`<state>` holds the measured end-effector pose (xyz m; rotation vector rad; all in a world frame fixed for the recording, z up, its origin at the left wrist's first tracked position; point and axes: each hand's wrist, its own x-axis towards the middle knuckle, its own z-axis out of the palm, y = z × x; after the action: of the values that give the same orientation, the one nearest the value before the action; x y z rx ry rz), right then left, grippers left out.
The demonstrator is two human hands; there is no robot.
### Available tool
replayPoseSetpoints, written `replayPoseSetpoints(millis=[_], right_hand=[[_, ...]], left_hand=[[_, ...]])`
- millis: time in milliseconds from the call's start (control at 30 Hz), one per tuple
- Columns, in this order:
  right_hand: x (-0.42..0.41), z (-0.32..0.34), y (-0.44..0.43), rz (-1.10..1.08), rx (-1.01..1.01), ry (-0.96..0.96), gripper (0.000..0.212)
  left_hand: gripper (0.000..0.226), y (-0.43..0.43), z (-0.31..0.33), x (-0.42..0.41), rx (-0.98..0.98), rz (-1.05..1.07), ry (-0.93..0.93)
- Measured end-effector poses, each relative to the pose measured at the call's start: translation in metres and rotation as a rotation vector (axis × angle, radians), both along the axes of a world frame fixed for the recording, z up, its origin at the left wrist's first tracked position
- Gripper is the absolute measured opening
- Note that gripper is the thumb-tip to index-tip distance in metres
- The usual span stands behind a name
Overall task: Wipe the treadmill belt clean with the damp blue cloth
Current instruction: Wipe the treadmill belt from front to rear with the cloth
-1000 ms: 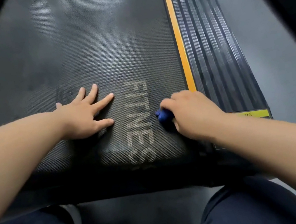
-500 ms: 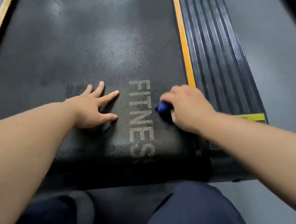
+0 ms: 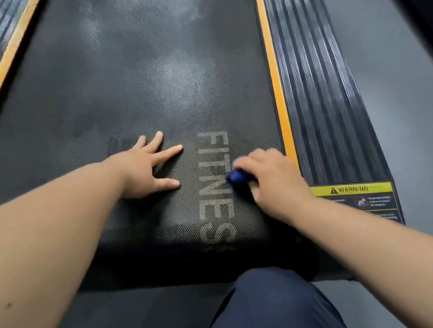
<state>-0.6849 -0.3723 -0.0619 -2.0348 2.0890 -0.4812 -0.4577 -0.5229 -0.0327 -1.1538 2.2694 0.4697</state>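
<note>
My right hand (image 3: 270,180) clamps the balled blue cloth (image 3: 237,176) on the treadmill belt (image 3: 139,76) near the right yellow stripe (image 3: 275,83), left hand (image 3: 148,169) splayed flat; so small a wad risks missing patches.

head cam | worn, faces forward-down | near, over treadmill belt (image 3: 139,76) rear end | single view

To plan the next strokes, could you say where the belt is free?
Free: the belt beyond both hands, between the yellow stripes. Crowded: the near end, left hand flat, right hand gripping the blue cloth.
</note>
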Motion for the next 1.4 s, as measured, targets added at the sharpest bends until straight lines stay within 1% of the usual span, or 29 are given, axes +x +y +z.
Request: replayPoseSetpoints(millis=[67, 100, 133, 167, 200, 267, 333, 400, 433, 467, 533, 600, 633, 767, 900, 967, 1033, 1100, 1267, 1400], right_hand=[[0.002, -0.005, -0.037, -0.173, 0.001, -0.027, 0.032], [0.008, -0.006, -0.048, -0.277, 0.013, -0.035, 0.032], [0.017, -0.007, -0.050, -0.336, 0.022, -0.025, 0.033], [0.025, -0.007, -0.045, -0.335, 0.023, -0.008, 0.032], [0.032, -0.006, -0.033, -0.290, 0.022, -0.008, 0.031], [0.042, -0.004, 0.003, -0.155, 0.032, -0.036, 0.030], [0.049, 0.002, 0.038, -0.049, 0.087, -0.053, 0.034], [0.042, 0.006, 0.040, 0.065, 0.126, -0.013, 0.035], [0.037, 0.009, 0.031, 0.098, 0.146, 0.044, 0.035], [0.031, 0.010, 0.018, 0.089, 0.157, 0.113, 0.035], [0.015, 0.014, -0.003, -0.043, 0.173, 0.218, 0.036], [0.007, 0.013, -0.005, -0.155, 0.192, 0.230, 0.039], [0.008, 0.012, 0.003, -0.161, 0.214, 0.216, 0.042], [0.021, 0.026, 0.040, -0.044, 0.296, 0.214, 0.057], [0.026, 0.038, 0.056, 0.074, 0.282, 0.208, 0.049], [0.022, 0.042, 0.046, 0.037, 0.298, 0.178, 0.047], [0.019, 0.041, 0.031, -0.057, 0.317, 0.129, 0.045], [0.026, 0.039, 0.030, -0.102, 0.310, 0.128, 0.044], [0.049, 0.037, 0.074, -0.047, 0.212, 0.049, 0.041], [0.047, 0.031, 0.071, -0.068, 0.187, 0.001, 0.038]], left_hand=[[0.081, -0.001, -0.005, 0.002, -0.034, -0.011, 0.012], [0.080, -0.001, -0.008, 0.004, -0.048, -0.008, 0.020], [0.080, 0.001, -0.010, 0.005, -0.062, 0.001, 0.028], [0.080, 0.002, -0.010, 0.004, -0.069, 0.010, 0.037], [0.079, 0.003, -0.010, 0.003, -0.071, 0.022, 0.047], [0.081, 0.007, -0.007, 0.001, -0.077, 0.047, 0.063], [0.085, 0.010, -0.005, 0.001, -0.087, 0.096, 0.053], [0.089, 0.014, -0.002, 0.001, -0.081, 0.195, 0.054], [0.090, 0.015, -0.003, 0.001, -0.085, 0.229, 0.062], [0.091, 0.015, -0.005, 0.001, -0.092, 0.246, 0.073], [0.091, 0.014, -0.010, 0.004, -0.087, 0.266, 0.094], [0.095, 0.009, -0.014, 0.005, -0.079, 0.258, 0.101], [0.097, 0.007, -0.015, 0.004, -0.076, 0.242, 0.099], [0.097, 0.006, -0.010, 0.001, -0.112, 0.198, 0.100], [0.097, 0.007, -0.010, 0.003, -0.108, 0.207, 0.103], [0.096, 0.008, -0.009, 0.003, -0.104, 0.204, 0.104], [0.096, 0.009, -0.007, 0.001, -0.108, 0.189, 0.105], [0.096, 0.008, -0.008, 0.000, -0.107, 0.180, 0.108], [0.096, 0.006, -0.011, 0.002, -0.084, 0.195, 0.131], [0.091, 0.011, -0.008, 0.014, -0.085, 0.148, 0.116]])
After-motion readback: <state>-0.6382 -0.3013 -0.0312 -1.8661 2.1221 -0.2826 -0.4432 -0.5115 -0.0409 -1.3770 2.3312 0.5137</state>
